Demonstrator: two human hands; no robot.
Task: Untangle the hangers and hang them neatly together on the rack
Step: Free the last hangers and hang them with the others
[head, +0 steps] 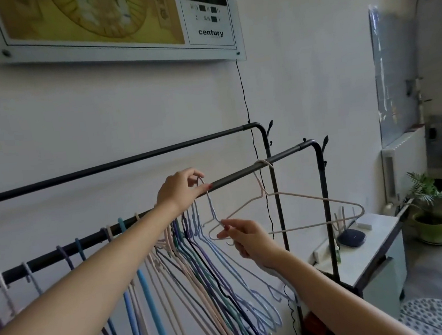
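Observation:
A black clothes rack has a near rail (242, 174) and a far rail (122, 162). Several thin hangers in pink, blue, purple and green (205, 266) hang bunched on the near rail under my left arm. My left hand (180, 190) pinches the hook of a pale blue hanger (211, 208) at the rail. My right hand (244, 236) pinches the shoulder wire of a light hanger (215, 231) just below. One pink hanger (312, 207) hangs alone on the rail further right. More hooks (79, 247) sit spaced along the rail to the left.
A framed poster (109, 24) hangs on the wall above, its black cable (245, 97) running down behind the rack. A white cabinet (368, 250) with a dark router stands to the right. A potted plant (429, 214) sits on the floor beyond it.

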